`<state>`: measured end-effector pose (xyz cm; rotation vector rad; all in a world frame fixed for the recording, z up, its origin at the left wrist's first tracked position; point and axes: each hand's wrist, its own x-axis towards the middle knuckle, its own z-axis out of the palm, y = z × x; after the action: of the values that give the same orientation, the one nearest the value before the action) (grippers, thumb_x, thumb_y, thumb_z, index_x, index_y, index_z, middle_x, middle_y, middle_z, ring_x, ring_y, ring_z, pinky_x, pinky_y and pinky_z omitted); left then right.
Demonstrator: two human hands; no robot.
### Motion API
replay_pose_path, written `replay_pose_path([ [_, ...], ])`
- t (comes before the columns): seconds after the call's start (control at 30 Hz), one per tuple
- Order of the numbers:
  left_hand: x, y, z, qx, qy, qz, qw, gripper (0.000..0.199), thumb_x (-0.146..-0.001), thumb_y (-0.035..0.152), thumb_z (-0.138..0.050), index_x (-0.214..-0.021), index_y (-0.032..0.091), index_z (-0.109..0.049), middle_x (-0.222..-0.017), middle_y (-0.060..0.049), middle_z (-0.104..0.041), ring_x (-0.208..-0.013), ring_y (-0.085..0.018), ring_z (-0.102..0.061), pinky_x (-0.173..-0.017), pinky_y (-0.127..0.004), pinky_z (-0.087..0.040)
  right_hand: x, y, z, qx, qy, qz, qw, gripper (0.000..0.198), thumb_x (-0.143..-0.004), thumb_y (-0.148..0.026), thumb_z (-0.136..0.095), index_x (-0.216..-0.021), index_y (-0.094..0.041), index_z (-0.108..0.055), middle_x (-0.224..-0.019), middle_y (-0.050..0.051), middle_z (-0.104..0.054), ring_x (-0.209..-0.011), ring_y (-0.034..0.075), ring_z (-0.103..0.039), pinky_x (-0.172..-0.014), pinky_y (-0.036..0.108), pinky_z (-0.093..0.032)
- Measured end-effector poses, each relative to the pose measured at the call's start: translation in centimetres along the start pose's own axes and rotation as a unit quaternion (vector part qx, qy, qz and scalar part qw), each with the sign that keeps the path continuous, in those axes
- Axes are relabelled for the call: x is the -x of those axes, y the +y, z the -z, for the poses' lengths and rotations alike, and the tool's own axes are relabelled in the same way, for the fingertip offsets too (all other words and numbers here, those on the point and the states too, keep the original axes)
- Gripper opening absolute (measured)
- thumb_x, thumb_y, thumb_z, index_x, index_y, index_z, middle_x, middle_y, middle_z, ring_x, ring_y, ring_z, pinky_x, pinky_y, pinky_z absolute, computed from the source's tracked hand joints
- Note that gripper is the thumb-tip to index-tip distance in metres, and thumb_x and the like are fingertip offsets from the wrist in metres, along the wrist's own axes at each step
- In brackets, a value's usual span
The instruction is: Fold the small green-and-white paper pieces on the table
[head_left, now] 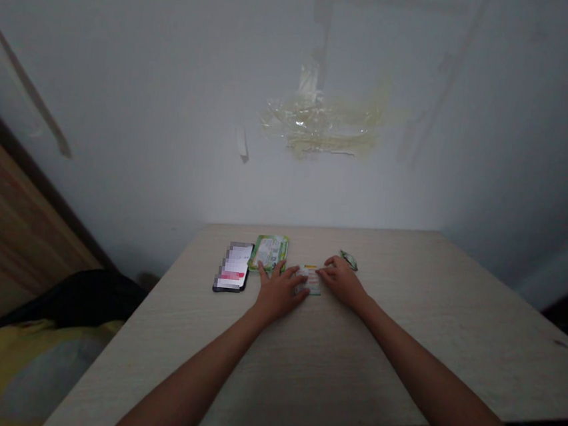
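Note:
My left hand [279,294] lies on the table with its fingers spread. Its thumb side rests on a small printed white packet [313,283], and its other fingertips reach the lower edge of a larger green-and-white packet [273,249]. From the other side, my right hand [343,282] has its fingers bent together at the small packet's right edge, seemingly pinching it. Just beyond the right hand lies a small crumpled green piece [350,259], which looks like a wrapper. The packets' print is too small to read.
A phone [233,272] with a lit, partly blurred screen lies left of the green packet. The pale wooden table [409,265] meets a grey wall [175,95] with peeling clear tape [323,123]. Yellow cloth [12,368] sits below the table's left edge.

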<state>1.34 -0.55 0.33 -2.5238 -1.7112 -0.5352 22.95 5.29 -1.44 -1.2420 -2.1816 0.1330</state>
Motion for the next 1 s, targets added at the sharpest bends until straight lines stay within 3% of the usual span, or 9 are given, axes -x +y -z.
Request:
replay_pose_path([
  [0.63,0.0,0.0,0.0,0.000,0.005,-0.002,1.000,0.034,-0.089,0.055,-0.047,-0.117,0.043,-0.060,-0.138,0.004,-0.054,-0.137,-0.036,-0.030,-0.101,-0.079,0.009,0.0,0.2,-0.8,0.057,0.000,0.003,0.998,0.030,-0.094,-0.033,-0.051,-0.117,-0.025,-0.068,-0.111,0.012,-0.056,-0.104,0.024,-0.052,-0.093,0.040,-0.041],
  [0.87,0.0,0.1,0.1,-0.001,0.000,0.005,1.000,0.034,-0.087,0.055,-0.049,-0.117,0.042,-0.060,-0.138,0.002,-0.054,-0.138,-0.035,-0.029,-0.104,-0.077,0.009,0.1,0.9,-0.9,0.019,0.006,0.008,1.000,0.032,-0.090,-0.031,-0.057,-0.119,-0.025,-0.066,-0.111,0.012,-0.056,-0.104,0.024,-0.052,-0.092,0.043,-0.042],
  [1.0,0.0,0.1,0.2,0.002,0.003,0.003,1.000,0.034,-0.088,0.054,-0.048,-0.118,0.042,-0.060,-0.138,0.003,-0.055,-0.137,-0.035,-0.030,-0.103,-0.077,0.010,0.1,1.4,-1.0,-0.007,0.017,0.024,1.000,0.026,-0.087,-0.028,-0.060,-0.111,-0.026,-0.071,-0.107,0.010,-0.057,-0.101,0.023,-0.053,-0.091,0.042,-0.044],
])
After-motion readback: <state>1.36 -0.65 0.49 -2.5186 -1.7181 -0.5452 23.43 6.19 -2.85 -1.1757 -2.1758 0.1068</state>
